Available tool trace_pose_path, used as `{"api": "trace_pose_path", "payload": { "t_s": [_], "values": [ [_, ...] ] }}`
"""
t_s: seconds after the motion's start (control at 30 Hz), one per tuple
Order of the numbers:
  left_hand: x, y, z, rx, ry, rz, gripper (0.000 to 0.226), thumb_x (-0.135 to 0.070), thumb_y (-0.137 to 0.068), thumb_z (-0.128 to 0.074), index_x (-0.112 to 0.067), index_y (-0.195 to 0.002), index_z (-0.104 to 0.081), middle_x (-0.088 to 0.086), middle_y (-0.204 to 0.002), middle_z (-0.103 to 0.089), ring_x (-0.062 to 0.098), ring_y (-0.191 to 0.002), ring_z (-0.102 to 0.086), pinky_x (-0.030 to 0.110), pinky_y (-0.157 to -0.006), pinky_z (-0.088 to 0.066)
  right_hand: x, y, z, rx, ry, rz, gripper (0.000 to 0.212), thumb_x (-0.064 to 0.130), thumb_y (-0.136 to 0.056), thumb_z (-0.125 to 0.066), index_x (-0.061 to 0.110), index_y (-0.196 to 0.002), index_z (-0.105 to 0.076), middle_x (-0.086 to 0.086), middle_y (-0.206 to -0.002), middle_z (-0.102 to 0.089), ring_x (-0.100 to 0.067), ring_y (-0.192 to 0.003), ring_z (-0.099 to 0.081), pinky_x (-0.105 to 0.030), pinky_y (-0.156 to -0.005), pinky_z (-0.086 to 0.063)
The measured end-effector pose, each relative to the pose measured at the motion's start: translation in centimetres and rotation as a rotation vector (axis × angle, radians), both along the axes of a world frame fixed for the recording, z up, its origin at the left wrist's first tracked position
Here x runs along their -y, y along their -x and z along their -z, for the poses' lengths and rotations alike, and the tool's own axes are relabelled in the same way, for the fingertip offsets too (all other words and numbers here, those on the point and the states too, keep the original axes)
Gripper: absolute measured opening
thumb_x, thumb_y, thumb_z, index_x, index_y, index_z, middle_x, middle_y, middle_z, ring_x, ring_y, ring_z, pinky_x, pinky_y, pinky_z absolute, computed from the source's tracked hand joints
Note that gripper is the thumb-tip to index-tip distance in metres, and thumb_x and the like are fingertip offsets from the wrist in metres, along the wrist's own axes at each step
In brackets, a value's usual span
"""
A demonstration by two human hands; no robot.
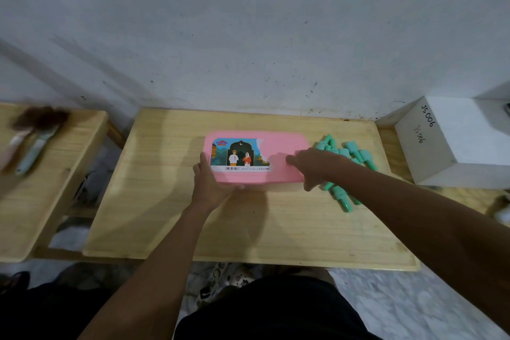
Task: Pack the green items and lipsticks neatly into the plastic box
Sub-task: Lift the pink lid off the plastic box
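A plastic box with a pink lid (278, 143) sits closed in the middle of the wooden table (165, 201); a picture sticker covers the lid's left half. My left hand (209, 182) grips the box at its near-left corner, thumb up along the left side. My right hand (314, 164) rests on the lid's right end, fingers on top and thumb down over the near-right edge. A pile of several green tubes (356, 157) lies on the table just right of the box, partly hidden behind my right hand and forearm.
A white carton (452, 141) marked JS006 stands at the right of the table. A second wooden table (41, 188) at the left carries two brushes (30, 143). A grey wall rises behind the tables. My lap shows below the near edge.
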State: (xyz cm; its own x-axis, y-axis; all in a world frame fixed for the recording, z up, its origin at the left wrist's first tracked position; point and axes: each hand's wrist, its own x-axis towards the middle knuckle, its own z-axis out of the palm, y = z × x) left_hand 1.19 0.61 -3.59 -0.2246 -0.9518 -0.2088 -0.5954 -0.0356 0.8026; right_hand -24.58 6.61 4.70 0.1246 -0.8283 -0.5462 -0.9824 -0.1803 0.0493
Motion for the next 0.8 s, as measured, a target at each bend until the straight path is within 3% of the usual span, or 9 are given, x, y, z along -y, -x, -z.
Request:
{"api": "trace_pose_path", "payload": {
  "t_s": [0.17,0.4,0.5,0.6,0.7,0.8],
  "values": [
    [-0.1,0.0,-0.2,-0.06,-0.016,0.002,0.122,-0.03,-0.047,-0.094,-0.02,-0.14,-0.016,0.002,-0.127,-0.028,0.01,-0.113,-0.034,0.03,-0.095,-0.042,-0.1,0.5,-0.3,0.028,0.059,0.03,0.065,0.035,-0.084,-0.068,0.019,-0.141,-0.041,-0.008,-0.12,-0.06,-0.024,-0.103,-0.057,-0.033,-0.088,-0.048],
    [0.5,-0.5,-0.3,-0.182,-0.06,-0.027,0.124,-0.038,-0.05,-0.091,-0.028,-0.144,-0.011,-0.001,-0.141,-0.027,0.013,-0.13,-0.033,0.036,-0.107,-0.038,0.2,1.2,-1.9,0.133,0.117,0.108,0.061,0.039,-0.089,-0.058,0.025,-0.146,-0.042,-0.007,-0.131,-0.058,-0.025,-0.114,-0.054,-0.028,-0.086,-0.038],
    [0.6,-0.5,-0.2,-0.275,-0.09,-0.068,0.109,-0.029,-0.063,-0.087,-0.023,-0.142,-0.012,-0.004,-0.139,-0.036,0.012,-0.127,-0.04,0.04,-0.108,-0.041,0.1,0.8,-2.3,0.126,0.139,0.08,0.057,0.037,-0.09,-0.056,0.022,-0.144,-0.045,-0.007,-0.116,-0.063,-0.022,-0.098,-0.057,-0.024,-0.077,-0.036],
    [0.1,-0.6,0.0,-0.309,-0.112,-0.09,0.104,-0.026,-0.068,-0.084,-0.019,-0.142,-0.011,-0.005,-0.137,-0.038,0.009,-0.124,-0.04,0.031,-0.104,-0.04,-0.3,0.4,-1.9,0.072,0.143,0.002,0.045,0.035,-0.091,-0.053,0.016,-0.132,-0.052,-0.002,-0.087,-0.054,-0.017,-0.077,-0.049,-0.025,-0.067,-0.034],
    [-0.4,-0.5,0.5,-0.349,-0.148,-0.103,0.107,-0.028,-0.067,-0.085,-0.021,-0.142,-0.009,-0.008,-0.135,-0.039,0.007,-0.122,-0.041,0.025,-0.098,-0.038,-0.5,0.4,-1.3,0.022,0.152,-0.039,0.039,0.037,-0.09,-0.053,0.015,-0.122,-0.053,-0.001,-0.084,-0.051,-0.017,-0.071,-0.048,-0.026,-0.065,-0.035],
    [-0.7,-0.3,0.7,-0.39,-0.184,-0.125,0.116,-0.041,-0.055,-0.089,-0.031,-0.138,-0.009,-0.009,-0.135,-0.043,0.007,-0.124,-0.044,0.031,-0.102,-0.043,-0.7,0.5,-0.7,0.016,0.155,-0.055,0.041,0.039,-0.09,-0.053,0.015,-0.122,-0.052,-0.002,-0.086,-0.051,-0.016,-0.07,-0.048,-0.025,-0.065,-0.036]
  ]
}}
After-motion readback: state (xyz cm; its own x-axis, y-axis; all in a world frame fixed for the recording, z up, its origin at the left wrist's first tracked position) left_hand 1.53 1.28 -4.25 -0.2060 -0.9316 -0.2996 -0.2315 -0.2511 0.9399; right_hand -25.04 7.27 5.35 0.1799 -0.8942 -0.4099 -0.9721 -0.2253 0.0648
